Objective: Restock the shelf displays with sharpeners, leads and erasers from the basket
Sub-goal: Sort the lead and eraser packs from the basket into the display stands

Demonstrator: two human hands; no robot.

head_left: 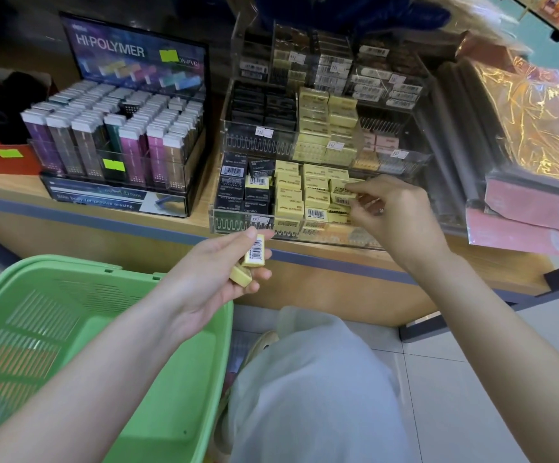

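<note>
Pale trousers (315, 379) over a bent knee fill the bottom of the view. The green basket (71, 265) sits low just beside them, and its near part shows bare plastic; I cannot tell what lies in the rest. Past the basket's far rim the left hand (218, 279) is turned palm up, its fingers (253, 286) curled round two small yellow pieces. A barcoded eraser (254, 250) is pinched under the thumb, and a plain eraser (240, 275) lies lower against the fingers. The right hand (398, 212) reaches over the clear display rack (258, 143), which stands at the front edge of the shelf (10, 187). Its thumb and fingertips appear to pinch a third eraser (342, 192) right at the yellow stack (291, 195) in the front tray (238, 225), beside the black erasers (234, 190). As I judge it, the step in hand is filling the yellow row of that tray one piece at a time, with the left hand serving as the supply. The next move calls for seating the pinched piece flat and square against the stack, then letting go without nudging its neighbours. After that comes taking the barcoded eraser from the left hand. Towards the shelf's left end stands a stick-eraser display (121, 138), and gold-wrapped packs (532, 121) lie towards its right end.
</note>
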